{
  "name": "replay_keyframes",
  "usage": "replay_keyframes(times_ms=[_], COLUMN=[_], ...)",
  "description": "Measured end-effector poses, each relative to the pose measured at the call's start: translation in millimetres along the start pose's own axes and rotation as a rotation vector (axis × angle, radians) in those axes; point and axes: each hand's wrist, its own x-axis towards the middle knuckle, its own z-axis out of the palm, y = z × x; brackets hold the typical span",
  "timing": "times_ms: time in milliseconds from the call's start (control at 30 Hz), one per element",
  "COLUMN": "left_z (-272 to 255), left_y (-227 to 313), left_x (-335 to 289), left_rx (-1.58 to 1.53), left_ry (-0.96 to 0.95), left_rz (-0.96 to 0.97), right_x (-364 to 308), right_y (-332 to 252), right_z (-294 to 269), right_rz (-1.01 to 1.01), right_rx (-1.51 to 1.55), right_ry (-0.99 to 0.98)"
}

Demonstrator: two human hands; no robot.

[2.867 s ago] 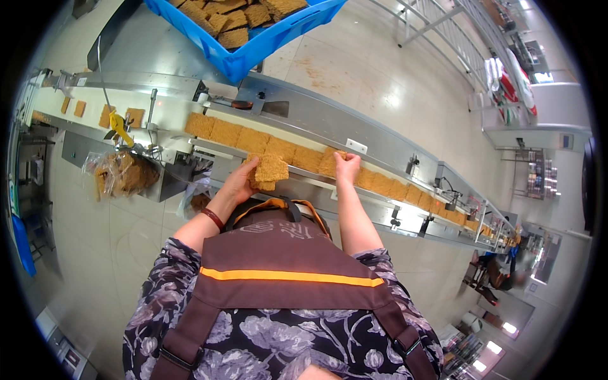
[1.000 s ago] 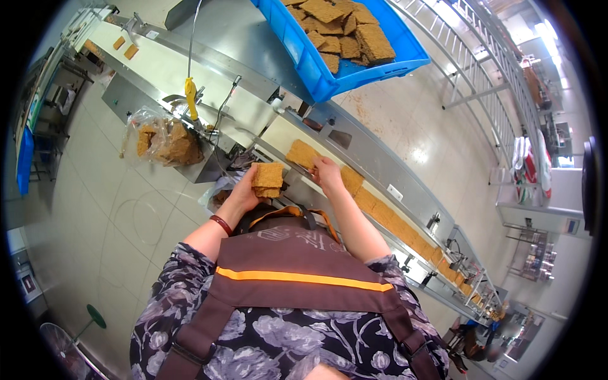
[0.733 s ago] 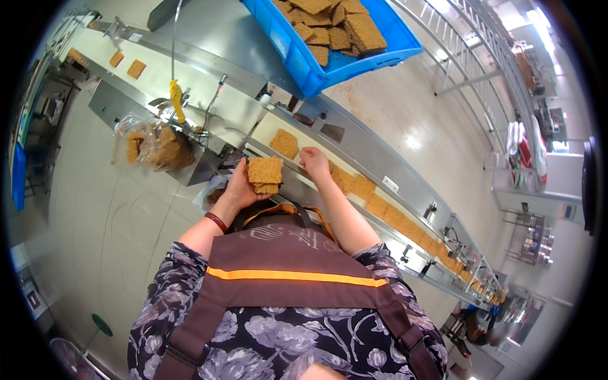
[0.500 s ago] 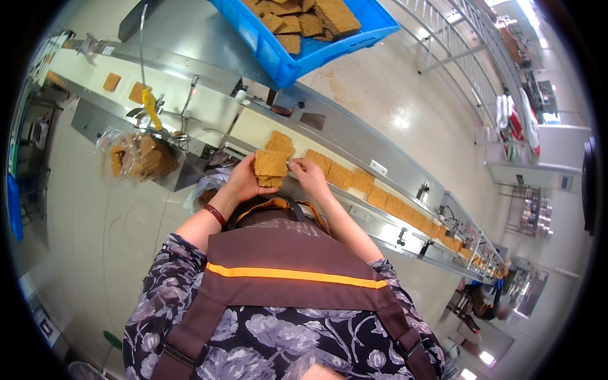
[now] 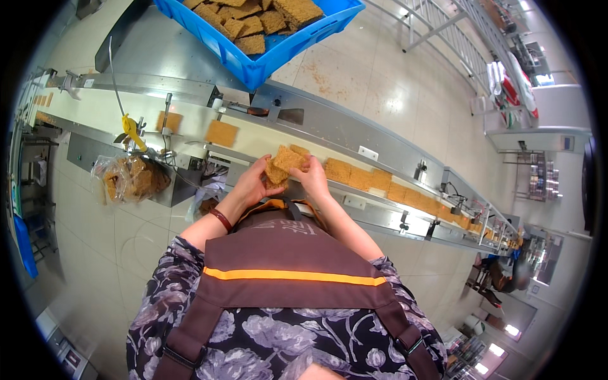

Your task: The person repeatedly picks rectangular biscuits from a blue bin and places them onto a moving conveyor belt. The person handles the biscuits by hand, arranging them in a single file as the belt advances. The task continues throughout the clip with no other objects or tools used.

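My left hand [image 5: 254, 185] is closed round a small stack of golden-brown crumbly squares [image 5: 273, 174] at the near edge of the conveyor belt. A square piece [image 5: 289, 158], tilted over the stack, is pinched by its right edge in my right hand [image 5: 313, 178]. Just behind my fingers another square [image 5: 299, 150] shows in part over the belt. To the right, a row of similar squares [image 5: 354, 175] lies nearly edge to edge on the belt. Left of my hands, one loose square [image 5: 221, 133] and another [image 5: 169, 121] sit on the white belt [image 5: 256, 135].
A blue crate [image 5: 252, 71] of broken slabs stands beyond the belt. At the left, a clear plastic bag [image 5: 134, 178] of brown pieces rests beside the line, near a yellow-handled tool [image 5: 132, 131]. Metal rails [image 5: 329, 140] flank the belt. A metal rack [image 5: 443, 31] stands far right.
My right hand has moved onto a square, which now sits tilted over the stack in my left hand. Loose squares on the left have moved right along the belt. The view has shifted.
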Motion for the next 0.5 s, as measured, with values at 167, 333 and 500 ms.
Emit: replay_keyframes(times_ms=[167, 333, 500], left_z=[-4.8, -6.9, -7.3], left_y=[-2.4, -7.1, -13.1], left_x=[2.0, 3.6, 5.6], left_rx=[0.019, 0.117, 0.173], left_ry=[-0.084, 0.011, 0.052], left_rz=[-0.024, -0.1, -0.145], right_x=[-0.7, 16.7, 40.2], right_y=[-4.2, 17.9, 64.4], right_z=[0.0, -12.7, -38.3], right_rz=[0.193, 0.219, 0.153], right_rx=[0.547, 0.613, 0.475], right_ry=[-0.051, 0.003, 0.106])
